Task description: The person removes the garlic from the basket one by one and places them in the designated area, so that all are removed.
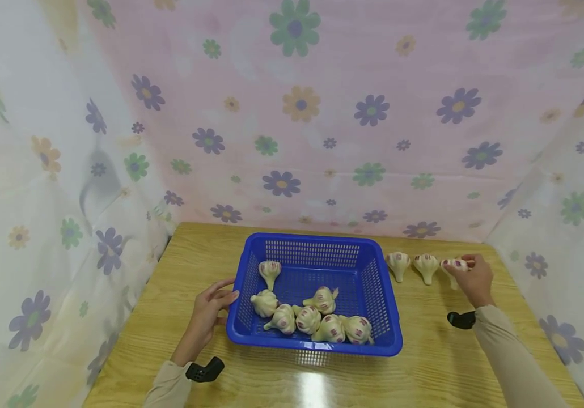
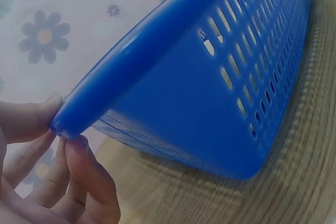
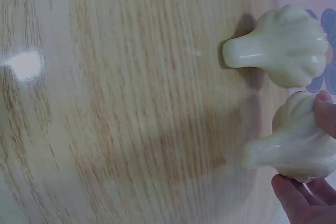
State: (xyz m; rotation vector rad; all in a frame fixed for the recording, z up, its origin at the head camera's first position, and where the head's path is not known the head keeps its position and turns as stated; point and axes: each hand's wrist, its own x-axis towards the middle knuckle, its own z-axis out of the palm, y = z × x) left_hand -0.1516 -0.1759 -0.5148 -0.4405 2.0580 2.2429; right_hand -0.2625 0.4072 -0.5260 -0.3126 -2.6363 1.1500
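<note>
A blue plastic basket [image 1: 312, 347] with slotted walls stands on the table, several garlic bulbs [image 1: 308, 320] lying inside it, mostly along its near side. My left hand [image 1: 205, 317] pinches the basket's left rim between thumb and fingers; the left wrist view shows that rim [image 2: 131, 51] close up. To the right of the basket, my right hand [image 1: 477, 279] grips a garlic bulb [image 3: 299, 140] by its round body, its stem pointing toward the near side. Beside it two more bulbs, a middle one [image 1: 427, 267] and a left one [image 1: 398, 264], lie in a row, stems also toward me.
The wood-grain table [image 1: 435, 362] ends at a flowered cloth [image 1: 297, 141] hanging behind it, with more cloth at both sides. The row of bulbs lies near the table's back right, close to the basket's right wall.
</note>
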